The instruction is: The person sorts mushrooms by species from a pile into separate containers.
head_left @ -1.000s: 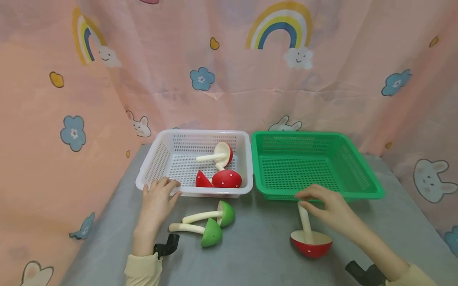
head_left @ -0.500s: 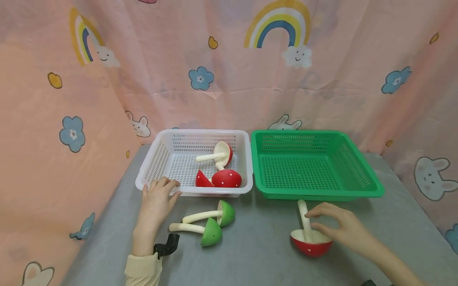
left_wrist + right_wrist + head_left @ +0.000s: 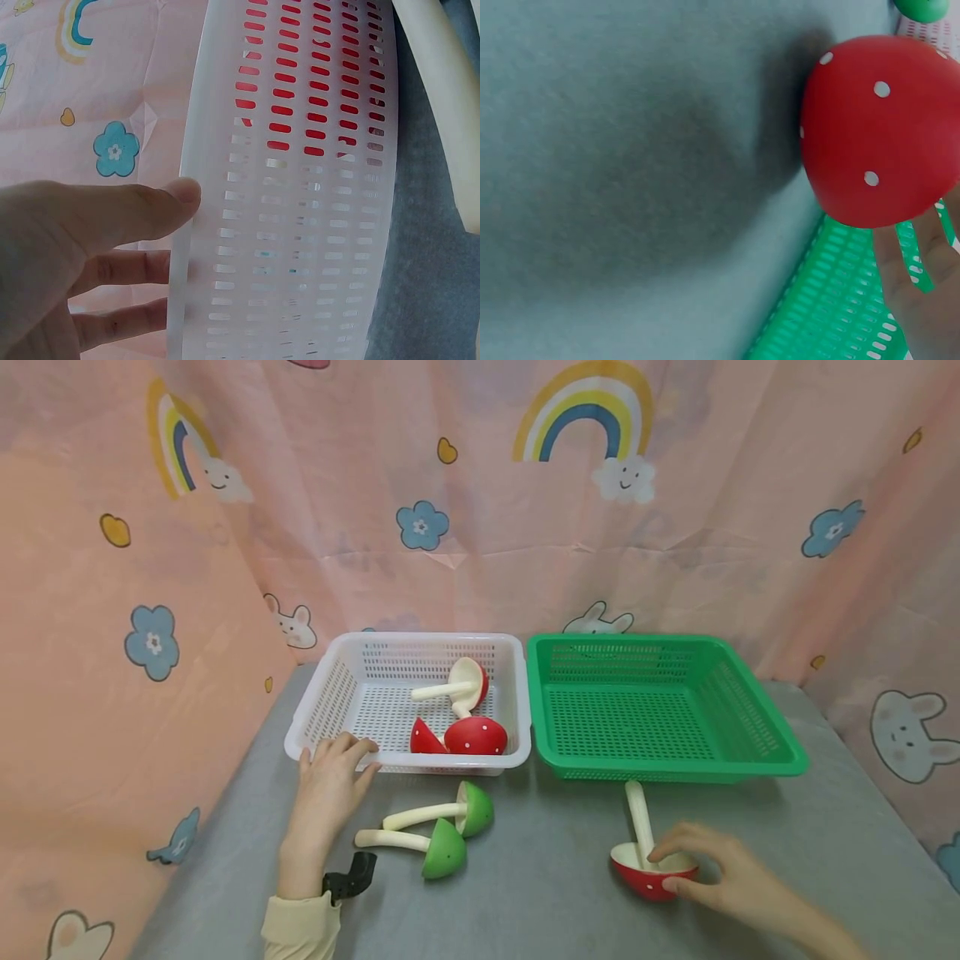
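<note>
My left hand (image 3: 326, 802) rests at the front left rim of the white basket (image 3: 405, 761). In the left wrist view its thumb lies outside the rim and its fingers behind it. A large red toy mushroom (image 3: 637, 882) stands cap-down on the grey table, its cream stem pointing up. My right hand (image 3: 731, 883) is at that mushroom's right side, thumb in front of the cap and other fingertips above its edge. Whether they press on it is unclear. The right wrist view shows the white-dotted cap (image 3: 881, 135) up close, partly covering the fingers.
Several red mushroom pieces (image 3: 476, 737) lie in the white basket. A green basket (image 3: 667, 767) stands beside it, nearer the right hand. Two green mushrooms, the rear one (image 3: 477, 810) and the front one (image 3: 442, 852), lie before the white basket. A patterned pink curtain (image 3: 480, 585) hangs behind.
My right hand has let go of the stem's top and moved down to the cap's right edge. The red mushroom stays where it was. My left hand has not moved.
</note>
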`<state>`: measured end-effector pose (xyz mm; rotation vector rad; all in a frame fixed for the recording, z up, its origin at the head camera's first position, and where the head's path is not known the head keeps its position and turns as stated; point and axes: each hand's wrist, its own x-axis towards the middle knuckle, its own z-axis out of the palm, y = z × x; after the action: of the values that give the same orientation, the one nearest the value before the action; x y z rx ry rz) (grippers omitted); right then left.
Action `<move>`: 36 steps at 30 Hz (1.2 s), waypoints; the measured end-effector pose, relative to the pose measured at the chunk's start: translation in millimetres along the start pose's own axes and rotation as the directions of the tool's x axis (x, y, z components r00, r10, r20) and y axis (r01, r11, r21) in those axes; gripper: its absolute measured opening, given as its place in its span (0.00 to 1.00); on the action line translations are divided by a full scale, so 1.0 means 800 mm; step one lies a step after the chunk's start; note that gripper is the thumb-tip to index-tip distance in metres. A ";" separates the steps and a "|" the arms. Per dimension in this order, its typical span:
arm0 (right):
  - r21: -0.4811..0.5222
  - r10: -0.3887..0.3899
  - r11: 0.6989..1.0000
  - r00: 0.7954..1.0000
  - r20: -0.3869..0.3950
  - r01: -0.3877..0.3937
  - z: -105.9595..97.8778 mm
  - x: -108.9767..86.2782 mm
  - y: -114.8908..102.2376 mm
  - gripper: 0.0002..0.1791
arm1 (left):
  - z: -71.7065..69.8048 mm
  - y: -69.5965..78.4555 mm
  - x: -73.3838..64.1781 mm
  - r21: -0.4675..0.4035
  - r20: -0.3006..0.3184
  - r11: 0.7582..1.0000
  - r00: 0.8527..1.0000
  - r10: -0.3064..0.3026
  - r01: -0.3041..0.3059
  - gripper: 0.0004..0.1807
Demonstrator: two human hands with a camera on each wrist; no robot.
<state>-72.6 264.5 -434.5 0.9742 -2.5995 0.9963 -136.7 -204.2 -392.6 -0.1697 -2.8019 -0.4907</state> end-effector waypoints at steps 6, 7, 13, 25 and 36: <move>0.102 -0.012 0.995 0.999 0.033 0.008 0.005 -0.008 0.002 0.22 | 0.001 0.000 0.001 -0.006 0.003 1.000 1.000 -0.001 0.001 0.11; 0.118 -0.002 0.993 0.999 0.043 -0.003 0.005 -0.009 0.001 0.21 | 0.001 -0.001 0.001 -0.007 0.004 1.000 1.000 -0.002 0.002 0.11; 0.121 0.062 0.990 0.995 0.072 -0.071 0.005 -0.009 -0.003 0.18 | 0.001 -0.001 0.001 -0.008 0.004 1.000 1.000 -0.002 0.002 0.11; 0.082 0.051 0.995 0.999 -0.004 -0.051 0.004 -0.006 -0.006 0.22 | 0.003 -0.002 0.002 -0.009 0.012 1.000 1.000 -0.003 0.003 0.11; 0.021 0.113 0.993 0.994 0.008 -0.113 -0.003 -0.005 -0.023 0.22 | 0.001 -0.002 -0.001 -0.012 -0.010 1.000 1.000 0.014 -0.014 0.11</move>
<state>-57.7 257.7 -424.2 0.8444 -2.6813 1.0509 -136.5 -205.5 -394.2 -0.1896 -2.7870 -0.5042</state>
